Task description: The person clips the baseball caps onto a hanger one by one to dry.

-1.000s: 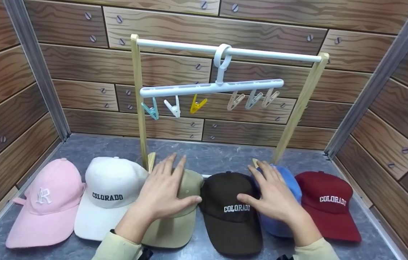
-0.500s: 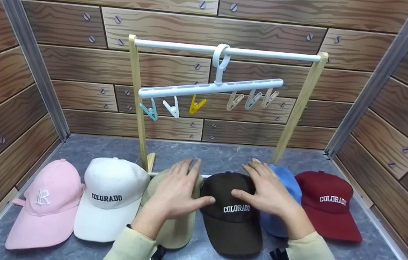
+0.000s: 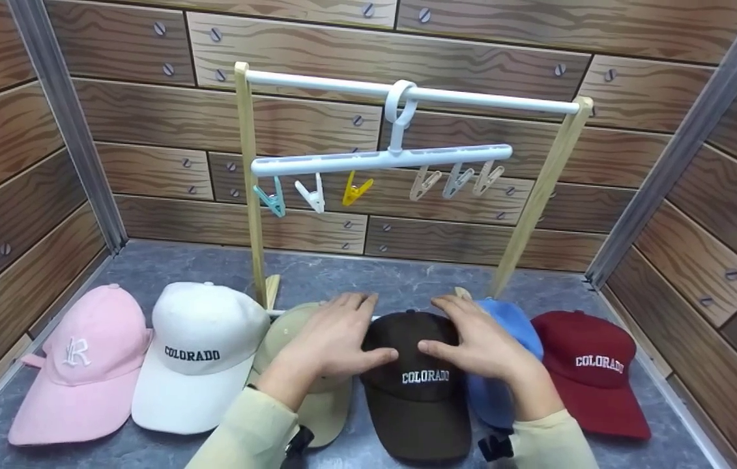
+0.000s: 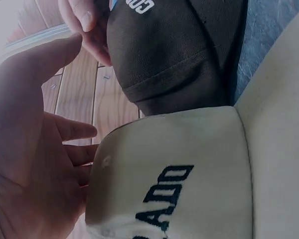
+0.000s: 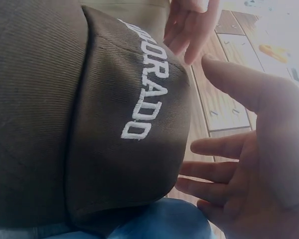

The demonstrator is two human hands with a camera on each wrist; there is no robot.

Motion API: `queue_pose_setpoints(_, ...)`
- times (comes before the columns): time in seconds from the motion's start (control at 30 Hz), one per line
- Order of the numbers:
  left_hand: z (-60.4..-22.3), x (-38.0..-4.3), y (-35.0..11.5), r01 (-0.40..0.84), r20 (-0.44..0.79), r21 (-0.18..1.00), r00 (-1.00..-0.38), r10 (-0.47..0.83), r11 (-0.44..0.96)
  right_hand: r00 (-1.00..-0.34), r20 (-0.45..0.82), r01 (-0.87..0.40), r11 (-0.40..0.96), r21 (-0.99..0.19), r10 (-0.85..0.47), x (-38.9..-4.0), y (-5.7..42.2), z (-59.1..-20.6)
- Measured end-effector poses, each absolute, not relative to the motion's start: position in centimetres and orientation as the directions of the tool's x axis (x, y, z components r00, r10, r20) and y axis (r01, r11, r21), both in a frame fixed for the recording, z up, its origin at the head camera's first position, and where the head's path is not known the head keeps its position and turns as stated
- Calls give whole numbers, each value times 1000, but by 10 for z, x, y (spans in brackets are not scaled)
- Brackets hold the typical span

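Centrally lies one dark-brown COLORADO baseball cap [image 3: 417,391] between left hand [image 3: 335,339] and right hand [image 3: 487,342], both relaxed, holding nothing; beyond them, one clip hanger [image 3: 322,162] hung from white rail [image 3: 505,99], presumably so its clips [image 3: 355,193] dangle clear.

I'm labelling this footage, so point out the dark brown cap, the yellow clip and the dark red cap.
Dark brown cap [image 3: 418,378]: head view, front of its crown.
Yellow clip [image 3: 356,193]: head view, middle of its body.
Dark red cap [image 3: 596,363]: head view, front of its crown.
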State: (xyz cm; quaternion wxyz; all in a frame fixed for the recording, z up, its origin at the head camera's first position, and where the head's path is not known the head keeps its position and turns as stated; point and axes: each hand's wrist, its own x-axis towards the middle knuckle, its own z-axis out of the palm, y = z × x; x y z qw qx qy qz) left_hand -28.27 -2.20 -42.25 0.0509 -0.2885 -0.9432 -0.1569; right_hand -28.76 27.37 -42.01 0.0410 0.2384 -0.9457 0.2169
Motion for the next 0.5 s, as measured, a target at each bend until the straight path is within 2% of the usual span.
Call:
queue_pose_setpoints(0.37,-430,-292,-5,603,183,111,-793,581,790,-868,149,-488,762,-426,-473,-292,272,-425)
queue_pose_setpoints(0.5,-431,-293,1,614,172,95,-785,595,784,-866,125,-484,751,-449,-483,-293,270,-426)
